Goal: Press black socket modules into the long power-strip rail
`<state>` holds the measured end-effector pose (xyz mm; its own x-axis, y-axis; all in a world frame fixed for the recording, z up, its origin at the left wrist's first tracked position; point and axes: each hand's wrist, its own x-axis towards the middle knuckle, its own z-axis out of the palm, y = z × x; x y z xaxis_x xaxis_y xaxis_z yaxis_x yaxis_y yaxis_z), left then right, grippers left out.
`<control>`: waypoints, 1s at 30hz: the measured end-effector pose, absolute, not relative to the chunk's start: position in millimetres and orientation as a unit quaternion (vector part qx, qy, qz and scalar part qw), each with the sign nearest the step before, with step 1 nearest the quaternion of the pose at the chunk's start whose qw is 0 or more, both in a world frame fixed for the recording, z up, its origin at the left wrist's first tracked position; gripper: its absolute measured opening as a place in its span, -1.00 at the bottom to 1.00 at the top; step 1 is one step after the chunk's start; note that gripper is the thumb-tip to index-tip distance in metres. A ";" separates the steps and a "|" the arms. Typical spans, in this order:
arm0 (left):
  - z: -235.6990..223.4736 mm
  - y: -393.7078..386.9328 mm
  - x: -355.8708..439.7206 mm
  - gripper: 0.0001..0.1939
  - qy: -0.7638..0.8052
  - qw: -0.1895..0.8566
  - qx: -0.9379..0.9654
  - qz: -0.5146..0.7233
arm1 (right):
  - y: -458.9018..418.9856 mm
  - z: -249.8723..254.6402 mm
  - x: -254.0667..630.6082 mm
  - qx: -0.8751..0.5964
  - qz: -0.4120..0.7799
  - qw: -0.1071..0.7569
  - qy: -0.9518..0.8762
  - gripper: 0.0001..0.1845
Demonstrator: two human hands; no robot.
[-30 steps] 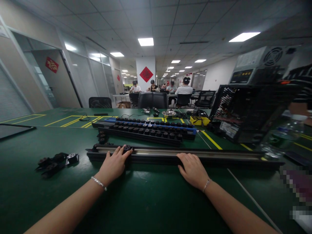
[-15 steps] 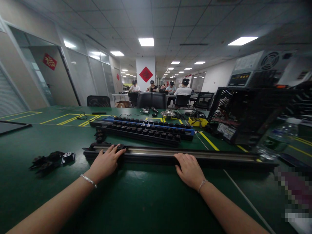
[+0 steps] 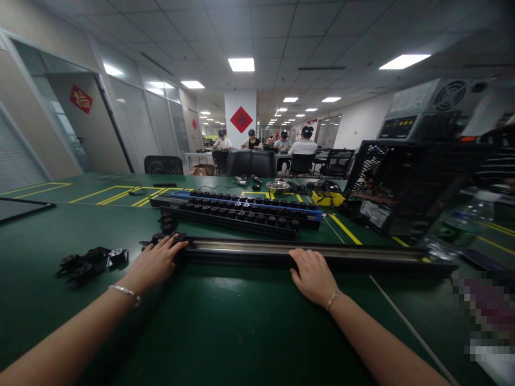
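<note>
A long black rail [image 3: 241, 258] with a bare metal channel along its top lies crosswise on the table before me. My left hand [image 3: 155, 262] is at its left end, fingers bent over a small black socket block [image 3: 179, 237] on the rail; the fingers partly hide the block. Farther right, my right hand [image 3: 314, 274] grips the front edge of the rail, with the thumb below the fingers. Loose black socket pieces [image 3: 86, 265] lie to the left, one with a pale face [image 3: 117, 258].
Behind the rail stand black and blue rails [image 3: 257, 217] filled with socket blocks. A metal bowl [image 3: 277, 186], a yellow tray [image 3: 328, 198], an open computer case [image 3: 414, 187] and a water bottle [image 3: 462, 225] are at the back and right. Several people sit at a far table.
My left hand has slid left along the rail to its end, and the small socket block has moved left with it. My right hand has stayed in place on the rail.
</note>
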<state>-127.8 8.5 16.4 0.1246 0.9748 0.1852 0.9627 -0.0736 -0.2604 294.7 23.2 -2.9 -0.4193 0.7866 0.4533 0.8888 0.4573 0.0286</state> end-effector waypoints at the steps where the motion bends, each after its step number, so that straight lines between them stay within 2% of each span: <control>1: 16.6 7.7 -132.1 -0.35 -0.664 0.161 -0.730 0.021 | 23.2 -2.8 294.7 -0.503 -0.134 0.192 -0.832 -0.62; 13: 23.4 1.4 -178.2 -0.39 -0.706 0.142 -0.693 0.027 | 26.9 -4.3 296.2 -0.495 -0.143 0.216 -0.829 -0.71; 22: 27.3 -1.9 -197.9 -0.45 -0.720 0.141 -0.680 0.015 | 29.4 -3.6 294.8 -0.501 -0.161 0.194 -0.828 -0.70; 30: 13.3 -2.6 -240.8 -0.42 -0.793 0.126 -0.594 0.036 | 30.8 -2.4 293.9 -0.515 -0.149 0.192 -0.822 -0.73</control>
<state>-240.8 -2.6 13.3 -0.2618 0.9521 0.1577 0.9338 0.2912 -0.2077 293.9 30.8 -2.4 -0.3964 0.7888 0.4698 0.9034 0.4261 0.0468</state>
